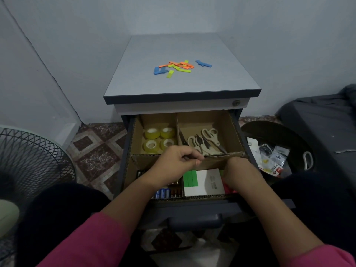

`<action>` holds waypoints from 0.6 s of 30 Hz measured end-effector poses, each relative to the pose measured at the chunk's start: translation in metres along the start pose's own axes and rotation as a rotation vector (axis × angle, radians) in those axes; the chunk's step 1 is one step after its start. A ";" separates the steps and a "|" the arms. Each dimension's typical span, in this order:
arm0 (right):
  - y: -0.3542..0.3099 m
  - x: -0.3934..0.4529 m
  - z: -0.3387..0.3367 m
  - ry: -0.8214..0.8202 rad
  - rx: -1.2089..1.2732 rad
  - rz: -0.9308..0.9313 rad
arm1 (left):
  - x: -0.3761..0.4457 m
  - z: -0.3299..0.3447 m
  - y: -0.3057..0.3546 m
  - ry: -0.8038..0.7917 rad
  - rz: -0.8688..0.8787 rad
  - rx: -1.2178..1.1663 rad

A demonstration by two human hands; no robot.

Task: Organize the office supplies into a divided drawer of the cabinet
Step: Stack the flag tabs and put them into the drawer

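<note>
Cabinet: we see a grey-topped cabinet (183, 81) against the wall, its top serving as a worktop, with a keyhole (236, 102) at the right of the front.
Worktop items: a loose scatter of sticky flags (178, 66) — orange, yellow-green and blue — lies near the middle of the cabinet top, with one blue pair slightly apart to the right.
Drawer: the drawer (192, 212) is pulled out toward us; a cardboard insert (234, 130) splits it into compartments.
Rear left compartment: we count four rolls of clear tape (160, 139), lying flat in two rows.
Rear right compartment: several pairs of cream-handled scissors (206, 141) lie together, handles toward the back.
Front left compartment: batteries (167, 191) — blue ones beside copper-toned ones — lie partly under the left forearm.
Front right compartment: a green pad (190, 178) touches a white card (209, 182); something red shows at its right edge, too hidden to name.
Left hand: our left hand (178, 162) curls its fingers around the top edge of the cross divider (215, 160).
Right hand: our right hand (238, 170) grips the same divider farther right, fingers hidden behind the cardboard.
Surroundings: a fan (32, 162) stands on the left; a dark bin (275, 151) of packets on the right.
</note>
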State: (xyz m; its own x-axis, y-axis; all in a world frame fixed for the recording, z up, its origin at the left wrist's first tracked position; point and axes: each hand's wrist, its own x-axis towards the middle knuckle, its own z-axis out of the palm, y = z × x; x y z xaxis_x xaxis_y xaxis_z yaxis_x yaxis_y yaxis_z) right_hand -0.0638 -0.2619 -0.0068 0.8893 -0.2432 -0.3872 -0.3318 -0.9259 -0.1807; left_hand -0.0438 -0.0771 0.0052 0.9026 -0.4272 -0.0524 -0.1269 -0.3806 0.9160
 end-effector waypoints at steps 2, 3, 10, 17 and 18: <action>0.002 0.001 0.004 0.023 -0.005 -0.028 | 0.000 0.000 0.000 -0.001 0.005 0.003; 0.003 0.001 0.005 0.031 -0.008 -0.039 | 0.000 0.000 0.000 -0.001 0.006 0.003; 0.003 0.003 0.009 0.044 -0.013 -0.059 | 0.000 0.001 -0.001 0.007 0.020 -0.006; 0.004 0.002 0.009 0.059 -0.009 -0.082 | 0.001 0.000 -0.001 0.007 0.015 0.029; 0.005 0.002 0.009 0.063 -0.007 -0.083 | 0.000 0.000 -0.001 0.008 0.014 0.028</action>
State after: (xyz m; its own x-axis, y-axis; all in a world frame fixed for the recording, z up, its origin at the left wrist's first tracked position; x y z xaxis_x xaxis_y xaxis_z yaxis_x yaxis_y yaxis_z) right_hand -0.0667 -0.2644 -0.0162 0.9318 -0.1827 -0.3136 -0.2539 -0.9456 -0.2035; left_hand -0.0433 -0.0771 0.0046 0.9037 -0.4267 -0.0362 -0.1515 -0.3977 0.9049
